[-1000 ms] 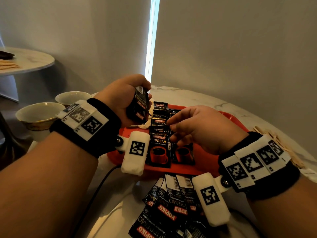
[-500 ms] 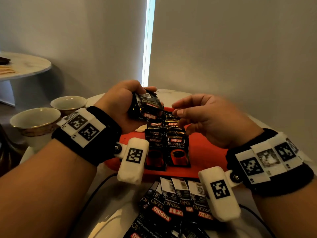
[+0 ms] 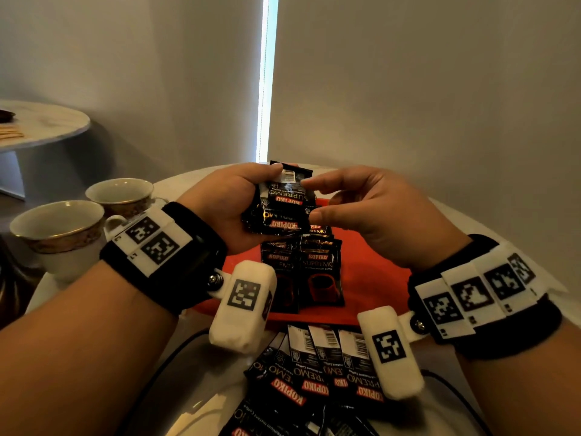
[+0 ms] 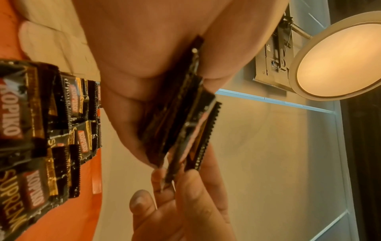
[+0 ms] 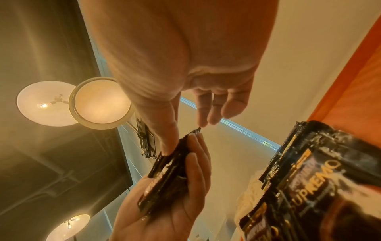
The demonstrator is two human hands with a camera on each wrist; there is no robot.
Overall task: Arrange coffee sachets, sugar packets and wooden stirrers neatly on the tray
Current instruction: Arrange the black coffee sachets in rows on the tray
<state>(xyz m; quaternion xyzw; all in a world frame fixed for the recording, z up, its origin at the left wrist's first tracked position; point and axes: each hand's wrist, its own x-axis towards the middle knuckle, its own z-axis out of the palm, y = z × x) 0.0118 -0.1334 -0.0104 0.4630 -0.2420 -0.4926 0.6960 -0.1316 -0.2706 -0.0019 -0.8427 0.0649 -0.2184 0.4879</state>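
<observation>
Left hand (image 3: 229,202) grips sachet stack (image 3: 281,204); right hand (image 3: 377,215) pinches its edge.

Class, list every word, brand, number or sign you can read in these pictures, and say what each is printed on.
"KOPIKO": sachets in the left hand, held stack.
"KOPIKO SUPREMO": sachets on the red tray, front one.
"KOPIKO": loose sachets on the table.
Barcodes, small print: unreadable.
Wrist-band markers: patterns, no text.

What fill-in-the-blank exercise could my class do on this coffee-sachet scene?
1. The left hand holds a stack of Kopiko coffee sachets above the ____ tray.
2. The right hand touches the stack with its ____.
3. Beside the left wrist stand two ____.
4. Loose sachets lie on the table, ____ the tray.

Missing words: red; fingertips; cups; outside
</observation>
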